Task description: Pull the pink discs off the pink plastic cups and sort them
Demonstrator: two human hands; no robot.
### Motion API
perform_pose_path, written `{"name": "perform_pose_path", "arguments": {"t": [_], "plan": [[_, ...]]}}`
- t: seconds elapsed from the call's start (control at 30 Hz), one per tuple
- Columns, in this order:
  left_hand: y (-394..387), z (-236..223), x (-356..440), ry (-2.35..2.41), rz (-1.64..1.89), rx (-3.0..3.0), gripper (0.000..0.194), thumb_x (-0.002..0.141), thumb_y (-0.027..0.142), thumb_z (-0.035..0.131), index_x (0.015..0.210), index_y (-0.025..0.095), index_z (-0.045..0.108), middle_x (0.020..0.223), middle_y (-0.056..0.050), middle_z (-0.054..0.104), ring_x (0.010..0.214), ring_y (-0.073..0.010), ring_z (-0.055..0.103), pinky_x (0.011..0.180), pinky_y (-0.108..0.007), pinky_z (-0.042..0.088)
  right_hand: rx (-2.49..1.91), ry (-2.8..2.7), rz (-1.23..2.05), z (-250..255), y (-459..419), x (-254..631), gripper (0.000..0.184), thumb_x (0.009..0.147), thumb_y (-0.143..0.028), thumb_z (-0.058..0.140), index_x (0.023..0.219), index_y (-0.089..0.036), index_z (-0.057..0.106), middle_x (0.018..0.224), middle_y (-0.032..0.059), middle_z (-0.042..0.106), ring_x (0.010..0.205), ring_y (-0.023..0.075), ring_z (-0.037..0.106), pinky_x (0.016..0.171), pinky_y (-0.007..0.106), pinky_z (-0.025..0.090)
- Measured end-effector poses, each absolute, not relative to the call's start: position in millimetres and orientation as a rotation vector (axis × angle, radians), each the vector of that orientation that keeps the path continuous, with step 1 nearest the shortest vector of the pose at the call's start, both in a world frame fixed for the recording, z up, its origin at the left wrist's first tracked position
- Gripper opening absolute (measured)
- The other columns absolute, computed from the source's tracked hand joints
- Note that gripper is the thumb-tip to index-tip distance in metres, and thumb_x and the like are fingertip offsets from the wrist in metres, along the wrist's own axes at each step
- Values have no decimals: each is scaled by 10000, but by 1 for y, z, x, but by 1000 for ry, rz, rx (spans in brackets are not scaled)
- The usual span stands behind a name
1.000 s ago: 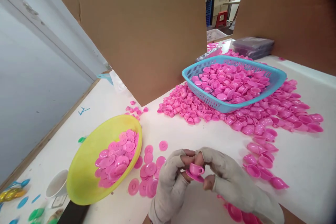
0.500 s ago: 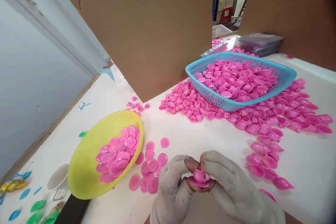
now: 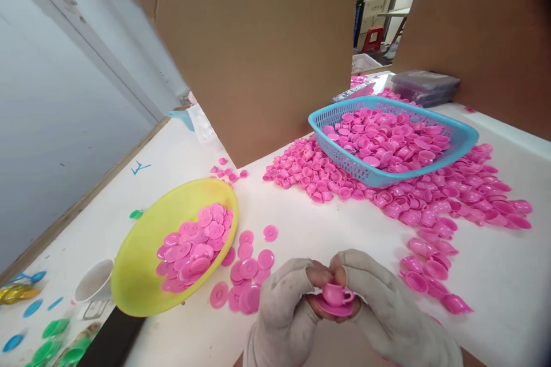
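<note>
A small pink toy teacup (image 3: 334, 295) sits upright on a pink saucer (image 3: 333, 306) between my hands, low in the middle of the view. My left hand (image 3: 290, 301), in a pale glove with bare fingertips, grips the pair from the left. From the right, my right hand (image 3: 379, 298), gloved the same way, closes on it too. Fingertips of both hands press at the cup's top, and the thumbs are under the saucer. Loose pink saucers (image 3: 247, 269) lie just left of my left hand. Several pink cups (image 3: 433, 269) are scattered beyond my right hand.
A yellow bowl (image 3: 142, 252) of pink saucers tilts at left, beside a white cup (image 3: 94, 281). The blue basket (image 3: 379, 179), full of pink pieces, rests on a heap of cups (image 3: 318, 175). Cardboard panels (image 3: 267, 57) rise behind. Green and blue bits lie lower left.
My right thumb has come in under the saucer, so both hands now hold the set from each side. The cup and saucer have shifted slightly right and down in view.
</note>
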State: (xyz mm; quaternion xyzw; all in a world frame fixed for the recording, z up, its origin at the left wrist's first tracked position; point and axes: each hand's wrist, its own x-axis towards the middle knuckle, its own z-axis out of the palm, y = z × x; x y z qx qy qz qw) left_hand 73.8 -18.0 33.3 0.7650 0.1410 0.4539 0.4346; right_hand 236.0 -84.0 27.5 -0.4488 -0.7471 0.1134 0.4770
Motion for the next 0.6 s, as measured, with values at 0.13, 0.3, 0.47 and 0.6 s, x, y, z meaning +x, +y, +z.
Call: {"name": "perform_pose_path", "arguments": {"t": [0.13,0.3,0.47,0.6], "plan": [[-14,34,69,334,1111,1938,353,766,187,700,1091,220,565,1002,-56,644,928,-173,628,805,-273,537,-1045,-1854,216,28,-84,242,459,820,7,417,1225,-209,424,926,70,531,913,183,542,720,260,533],[-19,33,71,329,1120,1935,438,695,89,745,1072,222,566,945,-39,643,834,-151,643,730,-230,551,-1022,-1839,413,38,-85,242,258,867,-131,453,1117,-187,486,907,78,543,849,188,541,690,274,540],[-25,35,76,391,1150,1838,321,810,112,625,1105,225,569,917,-48,646,769,-132,638,630,-201,529,-1057,-1776,463,39,-86,236,218,879,-103,416,1050,-207,502,833,49,525,742,162,525,614,260,500],[-23,29,76,474,1061,1809,236,831,211,620,1063,224,583,917,-39,625,822,-143,609,741,-248,508,-1095,-1710,529,26,-80,238,172,916,-215,390,1056,-229,490,860,41,522,759,169,524,621,274,478]]}}
